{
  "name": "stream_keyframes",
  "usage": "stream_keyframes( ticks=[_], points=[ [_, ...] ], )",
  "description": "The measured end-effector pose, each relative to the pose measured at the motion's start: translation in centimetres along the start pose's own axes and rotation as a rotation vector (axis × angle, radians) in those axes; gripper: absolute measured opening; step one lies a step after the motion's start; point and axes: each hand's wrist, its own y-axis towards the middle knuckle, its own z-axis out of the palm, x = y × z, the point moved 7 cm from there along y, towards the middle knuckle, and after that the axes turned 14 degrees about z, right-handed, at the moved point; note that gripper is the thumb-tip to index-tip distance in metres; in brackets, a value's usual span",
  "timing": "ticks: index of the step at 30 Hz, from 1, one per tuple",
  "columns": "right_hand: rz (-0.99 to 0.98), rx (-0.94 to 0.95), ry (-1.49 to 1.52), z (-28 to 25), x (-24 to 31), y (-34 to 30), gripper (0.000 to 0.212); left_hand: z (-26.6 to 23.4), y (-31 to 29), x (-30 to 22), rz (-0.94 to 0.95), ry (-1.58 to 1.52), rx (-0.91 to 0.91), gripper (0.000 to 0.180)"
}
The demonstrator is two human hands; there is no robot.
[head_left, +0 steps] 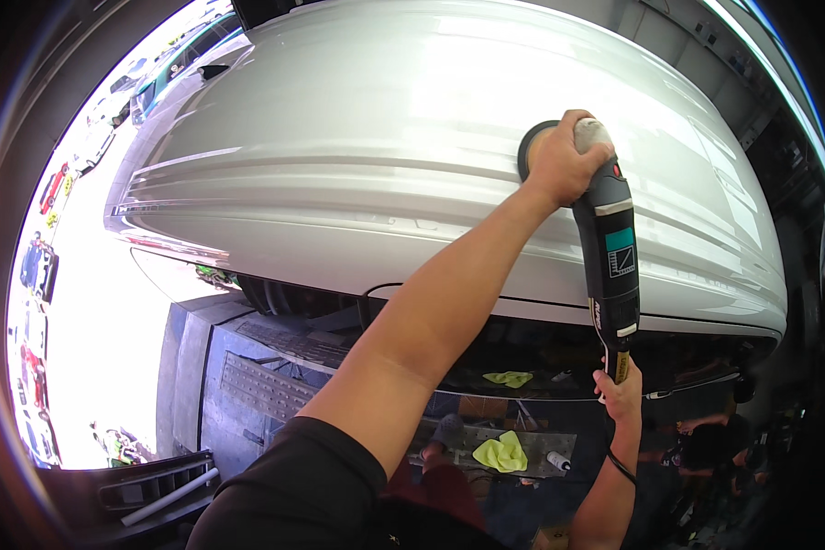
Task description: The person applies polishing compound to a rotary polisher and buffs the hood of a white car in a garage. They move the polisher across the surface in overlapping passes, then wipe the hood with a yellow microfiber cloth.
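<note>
A white vehicle roof (339, 119) fills 12 o'clock, with a glaring lot (101, 348) at 9. The polisher (619, 234) lies toward 3 — left hand (564, 165) wrapped over its head, right hand (621, 394) closed around its tail end at 4. Its pad (527, 151) is partly hidden; clutter (706, 449) beyond 4 is too dark to make out.

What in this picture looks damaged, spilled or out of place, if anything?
Nothing stands out. The left hand and right hand hold the polisher at the white roof; the yellow cloth lies crumpled on the plank near the bottle, which seems ordinary.
</note>
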Motion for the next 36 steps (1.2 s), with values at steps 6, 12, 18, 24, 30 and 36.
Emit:
stream_keyframes(
  ticks=[6, 12, 18, 24, 30, 36],
  points=[
    [-0.058, -0.039, 0.055, -1.9, -1.8, 0.8, 0.024, 3.3, 0.0, -0.4, -0.046, -0.021, 0.079, 0.054],
    [-0.067, 0.018, -0.049, 3.4, 0.9, 0.5, 0.024, -4.4, -0.5, -0.6, 0.031, 0.057, 0.000, 0.049],
    [-0.130, 0.055, -0.273, 16.1, 6.1, -1.6, 0.032, -21.5, -3.5, -2.6, 0.030, -0.051, -0.158, 0.046],
    [-0.235, 0.110, -0.502, 34.6, 14.9, -5.9, 0.047, -44.1, -6.1, -5.3, 0.051, -0.051, -0.295, 0.044],
    [-0.311, 0.239, -0.520, 51.2, 21.1, -9.1, 0.047, -62.9, -7.8, -7.1, 0.042, -0.073, -0.347, 0.042],
    [-0.312, 0.175, -0.487, 55.0, 21.3, -10.6, 0.049, -66.6, -8.7, -7.4, 0.008, -0.133, -0.369, 0.040]
  ],
)
